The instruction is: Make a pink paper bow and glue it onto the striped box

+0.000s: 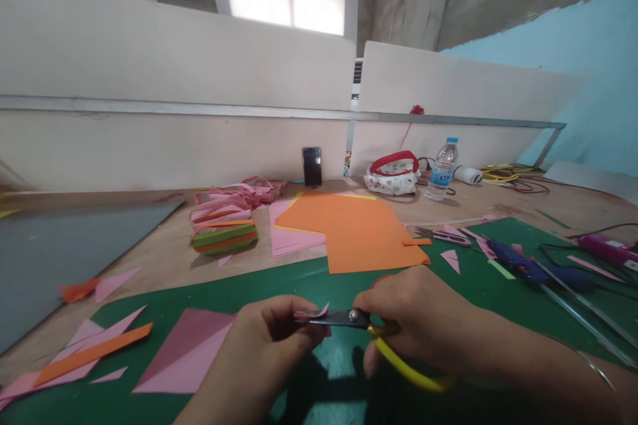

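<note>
My right hand (409,319) is closed round the yellow handles of a pair of scissors (339,317), whose blades point left. Between the thumb and fingers of my left hand (274,339) is pinched a small piece of pink paper (323,312), lying at the blades. Part of that piece is hidden by the fingers. Both hands are above a green cutting mat (279,279). Left of my left hand lies a larger pink sheet (187,352). Orange sheets (366,232) are spread just beyond my hands, partly over pink sheets (286,239).
Pink scraps and an orange strip (94,355) lie at the left. Folded pink paper strips (234,202) and a green-orange roll (224,238) sit farther back. A blue glue gun (518,264), snips (446,236) and cables are on the right. Behind stand a phone (312,166), pouch (393,176) and water bottle (442,172).
</note>
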`<state>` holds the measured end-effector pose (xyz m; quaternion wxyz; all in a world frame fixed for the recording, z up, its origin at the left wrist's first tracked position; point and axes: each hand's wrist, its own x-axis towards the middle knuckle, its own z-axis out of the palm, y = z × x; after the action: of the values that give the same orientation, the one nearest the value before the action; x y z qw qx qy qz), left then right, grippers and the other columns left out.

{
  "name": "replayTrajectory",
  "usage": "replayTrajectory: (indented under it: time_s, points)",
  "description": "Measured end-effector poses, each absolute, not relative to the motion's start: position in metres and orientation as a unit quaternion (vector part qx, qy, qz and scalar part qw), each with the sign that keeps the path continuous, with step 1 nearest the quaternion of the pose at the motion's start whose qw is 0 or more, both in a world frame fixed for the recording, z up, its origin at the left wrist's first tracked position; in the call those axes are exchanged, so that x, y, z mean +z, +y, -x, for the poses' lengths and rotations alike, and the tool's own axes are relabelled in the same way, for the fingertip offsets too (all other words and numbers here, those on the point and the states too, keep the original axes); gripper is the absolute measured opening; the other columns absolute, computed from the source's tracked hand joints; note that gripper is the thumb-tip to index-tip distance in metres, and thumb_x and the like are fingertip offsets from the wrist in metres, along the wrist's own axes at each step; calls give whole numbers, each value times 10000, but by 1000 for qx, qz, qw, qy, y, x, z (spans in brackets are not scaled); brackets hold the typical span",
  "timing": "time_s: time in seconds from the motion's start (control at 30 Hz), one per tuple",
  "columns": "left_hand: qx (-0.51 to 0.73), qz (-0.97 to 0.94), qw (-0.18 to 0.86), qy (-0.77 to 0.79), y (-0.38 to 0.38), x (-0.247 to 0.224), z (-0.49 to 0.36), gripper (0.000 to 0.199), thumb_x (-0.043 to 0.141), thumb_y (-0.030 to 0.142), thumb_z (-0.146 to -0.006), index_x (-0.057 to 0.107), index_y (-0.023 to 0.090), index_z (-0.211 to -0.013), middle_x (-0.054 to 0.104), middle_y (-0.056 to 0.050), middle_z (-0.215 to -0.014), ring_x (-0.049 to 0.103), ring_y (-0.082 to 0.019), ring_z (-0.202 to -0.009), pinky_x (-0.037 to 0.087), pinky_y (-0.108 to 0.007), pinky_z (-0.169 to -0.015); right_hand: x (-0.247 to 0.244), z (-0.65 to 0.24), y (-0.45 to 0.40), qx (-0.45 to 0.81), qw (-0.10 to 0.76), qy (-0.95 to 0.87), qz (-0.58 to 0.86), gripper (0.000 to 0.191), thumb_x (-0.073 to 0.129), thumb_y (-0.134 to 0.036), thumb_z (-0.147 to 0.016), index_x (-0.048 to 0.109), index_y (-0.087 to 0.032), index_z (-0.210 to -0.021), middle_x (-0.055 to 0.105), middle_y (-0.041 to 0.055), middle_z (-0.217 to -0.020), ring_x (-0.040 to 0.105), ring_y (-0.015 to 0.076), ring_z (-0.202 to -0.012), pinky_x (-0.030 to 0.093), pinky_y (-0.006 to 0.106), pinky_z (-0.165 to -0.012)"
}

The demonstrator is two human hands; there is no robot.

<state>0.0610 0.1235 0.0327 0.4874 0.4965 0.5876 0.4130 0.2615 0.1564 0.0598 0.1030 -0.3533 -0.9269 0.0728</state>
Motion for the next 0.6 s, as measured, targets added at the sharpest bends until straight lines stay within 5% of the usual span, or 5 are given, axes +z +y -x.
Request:
replayTrajectory:
  time_s: [0.6]
  points:
    - [403,-472,519,588,123,28,-63,164,686,348,-611,640,191,-628,470,59,-426,399,-101,-424,294,-208,-416,55,-261,160,69,86,-929,354,281,715,-468,-730,647,-195,-732,684,-24,-652,605,109,-590,253,209,-483]
